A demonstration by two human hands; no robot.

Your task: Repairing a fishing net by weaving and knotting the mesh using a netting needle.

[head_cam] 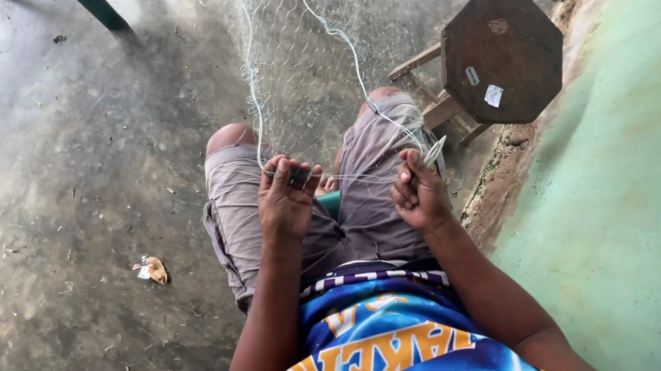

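Observation:
I sit with a thin, nearly see-through fishing net [307,69] stretched from my lap up and away across the floor. My left hand [286,200] is over my left thigh, fingers closed on a dark green rod at the net's edge cord [252,85]. My right hand [419,195] is over my right thigh and pinches a pale flat netting needle [433,151], with thin line running from it to the net. A second light cord [341,39] runs up from near my right knee. I wear grey shorts and a blue shirt.
A dark octagonal wooden stool [501,57] stands close on the right, next to my right knee. A pale green wall [643,170] rises at the right. The concrete floor [47,163] has scattered litter, a crumpled wrapper [153,269], and a green pole [99,8] at top.

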